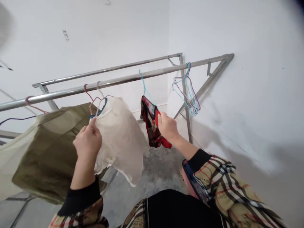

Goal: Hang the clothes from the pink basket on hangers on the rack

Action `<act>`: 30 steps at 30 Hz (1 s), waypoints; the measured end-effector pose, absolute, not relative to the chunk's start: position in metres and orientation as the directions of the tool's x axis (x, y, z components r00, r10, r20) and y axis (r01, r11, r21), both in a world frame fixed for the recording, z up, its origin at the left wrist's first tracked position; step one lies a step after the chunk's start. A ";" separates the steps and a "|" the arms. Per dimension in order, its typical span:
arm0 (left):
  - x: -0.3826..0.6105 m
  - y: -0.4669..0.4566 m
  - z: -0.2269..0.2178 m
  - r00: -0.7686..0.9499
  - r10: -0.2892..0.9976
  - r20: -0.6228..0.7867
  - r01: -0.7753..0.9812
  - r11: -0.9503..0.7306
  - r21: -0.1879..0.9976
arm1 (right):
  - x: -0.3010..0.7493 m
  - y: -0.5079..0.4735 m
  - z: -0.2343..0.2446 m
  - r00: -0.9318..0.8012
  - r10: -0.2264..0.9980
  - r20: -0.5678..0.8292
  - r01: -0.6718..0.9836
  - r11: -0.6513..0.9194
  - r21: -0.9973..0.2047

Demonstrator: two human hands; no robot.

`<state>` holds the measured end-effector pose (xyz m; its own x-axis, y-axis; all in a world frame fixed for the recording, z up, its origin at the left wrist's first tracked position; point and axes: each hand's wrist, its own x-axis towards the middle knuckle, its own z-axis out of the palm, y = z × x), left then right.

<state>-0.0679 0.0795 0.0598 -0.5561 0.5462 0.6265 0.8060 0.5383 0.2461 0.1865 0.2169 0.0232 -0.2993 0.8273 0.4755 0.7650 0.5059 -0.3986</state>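
Observation:
My right hand (168, 126) is closed on the shoulder edge of a small red and black patterned top (152, 126). That top hangs on a light blue hanger (143, 83), whose hook is at the metal rail. On the left, the fingers of my left hand (88, 139) pinch the near shoulder of a white shirt (121, 133), which hangs from a pale hanger (101, 89). Just behind my left hand is an olive-green garment (49, 152). A reddish hanger (89, 92) with a blue-trimmed neckline (102, 108) shows between the two, its garment mostly hidden.
The metal rail (118, 81) runs across on a folding frame against white walls. Several blue and purple hangers (187, 88) hang bunched at its right end. By my right forearm, a pink basin (188, 183) stands low down, with dark cloth in it. Grey floor (156, 171) shows below.

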 end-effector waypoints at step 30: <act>0.127 0.075 -0.200 0.132 0.972 0.194 0.706 -0.230 0.670 | 0.420 0.126 -0.318 0.066 0.815 -0.575 0.852 -0.346 -0.392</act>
<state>0.1269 0.0755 -0.1997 0.1325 0.9720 0.1943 0.7059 -0.2301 0.6699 0.4205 0.1260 -0.3177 0.0656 0.8152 -0.5754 0.8524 -0.3455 -0.3924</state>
